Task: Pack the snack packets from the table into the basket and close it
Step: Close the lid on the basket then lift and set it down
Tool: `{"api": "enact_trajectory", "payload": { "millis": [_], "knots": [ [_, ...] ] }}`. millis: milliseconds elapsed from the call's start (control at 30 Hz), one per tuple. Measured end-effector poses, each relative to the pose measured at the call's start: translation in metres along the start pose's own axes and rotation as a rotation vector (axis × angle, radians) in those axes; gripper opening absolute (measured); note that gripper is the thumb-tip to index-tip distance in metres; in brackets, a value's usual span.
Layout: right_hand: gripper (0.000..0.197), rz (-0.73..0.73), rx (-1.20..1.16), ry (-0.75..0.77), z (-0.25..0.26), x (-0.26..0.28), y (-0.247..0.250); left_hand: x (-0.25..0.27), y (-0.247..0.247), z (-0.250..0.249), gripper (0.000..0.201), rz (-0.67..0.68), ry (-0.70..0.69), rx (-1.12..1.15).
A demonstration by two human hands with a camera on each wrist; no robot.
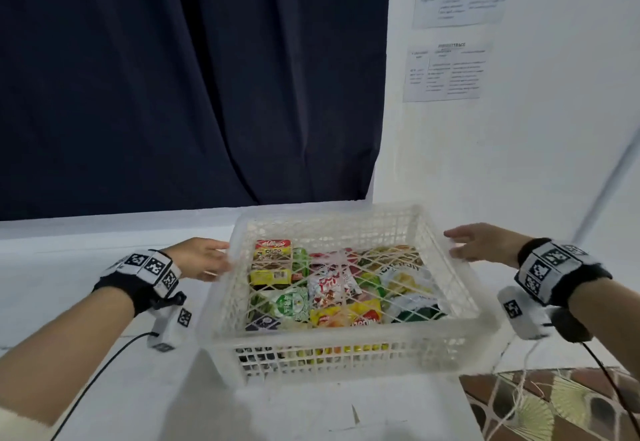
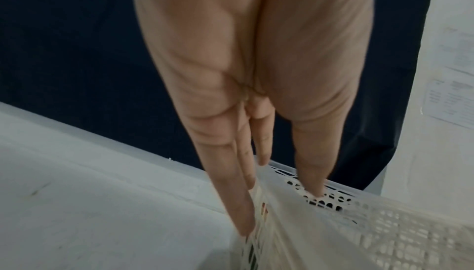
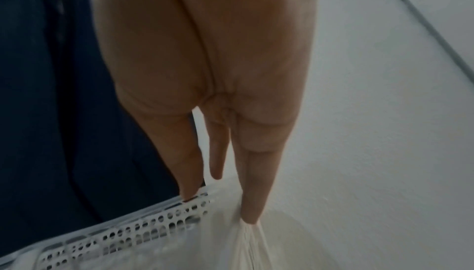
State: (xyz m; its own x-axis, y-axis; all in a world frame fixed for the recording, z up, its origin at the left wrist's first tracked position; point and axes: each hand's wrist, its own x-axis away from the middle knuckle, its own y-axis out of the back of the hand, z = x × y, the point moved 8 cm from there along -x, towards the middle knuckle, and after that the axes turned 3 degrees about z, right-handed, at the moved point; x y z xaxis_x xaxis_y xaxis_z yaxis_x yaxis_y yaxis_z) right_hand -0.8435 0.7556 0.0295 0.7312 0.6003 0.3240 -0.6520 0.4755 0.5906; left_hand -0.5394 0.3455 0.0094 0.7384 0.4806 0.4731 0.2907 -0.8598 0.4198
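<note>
Head view: A white lattice basket stands on the white table, at 6 o'clock of the frame centre. A second white lattice tray, the upper basket, sits on top of it as a cover; snack packets lie below and show through its mesh floor. The left hand is at the 9 o'clock side of the upper basket, thumb over the rim, fingers against the outer wall. The right hand is at the 3 o'clock side, fingers extended along the rim. A dark curtain hangs at 12 o'clock; printed sheets are on the wall at 1 o'clock.

Left wrist view: The left hand straddles the rim. The thumb lies inside on the lattice, the fingers outside against the wall. Grip narrow, pinching the upper basket.

Right wrist view: The right hand holds the opposite rim likewise. The thumb tip touches the perforated edge, and one of the fingers rests on the outer side. Grip narrow, on the upper basket.
</note>
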Motion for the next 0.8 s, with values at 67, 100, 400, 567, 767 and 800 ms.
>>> {"api": "enact_trajectory", "payload": {
  "millis": [67,100,400,567,767,800],
  "knots": [
    [0.042,0.054,-0.012,0.024,0.003,0.006,0.001,0.009,0.007,0.001,0.076,0.029,-0.017,-0.020],
    [0.043,0.069,0.001,0.054,0.005,0.010,0.005,0.015,0.012,0.001,0.085,0.032,-0.032,-0.027],
    [0.104,0.101,0.021,0.074,-0.034,0.056,-0.004,0.072,-0.016,0.038,0.108,0.104,-0.169,-0.057],
    [0.114,0.053,-0.005,0.108,-0.042,0.056,-0.014,0.068,-0.019,0.045,0.091,0.024,-0.204,0.021],
    [0.052,0.010,-0.060,0.037,-0.040,0.051,-0.015,0.064,-0.016,0.038,0.070,-0.062,-0.226,0.104],
    [0.051,0.009,-0.064,0.034,-0.040,0.051,-0.015,0.063,-0.015,0.040,0.063,-0.063,-0.214,0.116]
  ]
}}
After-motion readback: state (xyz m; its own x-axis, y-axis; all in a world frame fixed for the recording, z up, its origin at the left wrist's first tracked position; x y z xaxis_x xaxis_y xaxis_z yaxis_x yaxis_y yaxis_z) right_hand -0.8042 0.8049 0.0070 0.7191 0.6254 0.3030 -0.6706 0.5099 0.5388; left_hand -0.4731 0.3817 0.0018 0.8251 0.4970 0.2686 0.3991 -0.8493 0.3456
